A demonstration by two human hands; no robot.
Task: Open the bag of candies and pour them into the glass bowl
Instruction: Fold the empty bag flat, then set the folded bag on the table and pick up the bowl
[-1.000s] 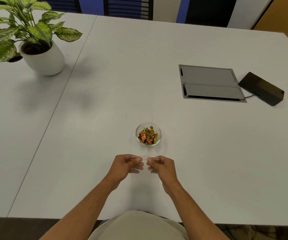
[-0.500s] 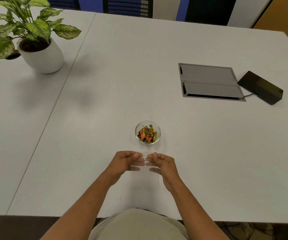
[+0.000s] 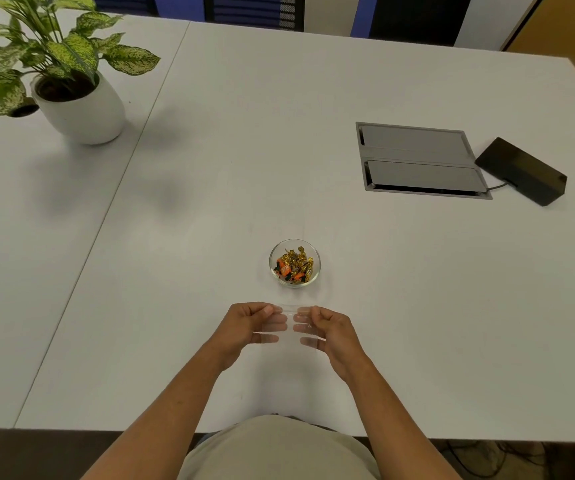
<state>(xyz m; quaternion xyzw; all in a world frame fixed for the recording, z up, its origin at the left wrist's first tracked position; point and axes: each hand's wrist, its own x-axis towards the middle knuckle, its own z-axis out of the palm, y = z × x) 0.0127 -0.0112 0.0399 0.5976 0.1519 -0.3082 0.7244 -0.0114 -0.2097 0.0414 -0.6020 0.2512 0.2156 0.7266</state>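
White bench (image 3: pixel 348 271) carries the glass bowl (image 3: pixel 295 263), candies (image 3: pixel 294 264) already inside. Both hands, left hand (image 3: pixel 244 327) and right hand (image 3: pixel 331 332), pinch the clear, seemingly empty bag (image 3: pixel 289 327) just before it; a careless sweep could knock the bowl.

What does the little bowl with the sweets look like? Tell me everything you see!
The glass bowl is small, round and see-through, standing upright on the white table. Inside is a heap of wrapped candies, mostly shiny gold with a few orange ones and some dark bits. It sits just beyond the person's left hand and right hand. Neither hand touches it; only the table does.
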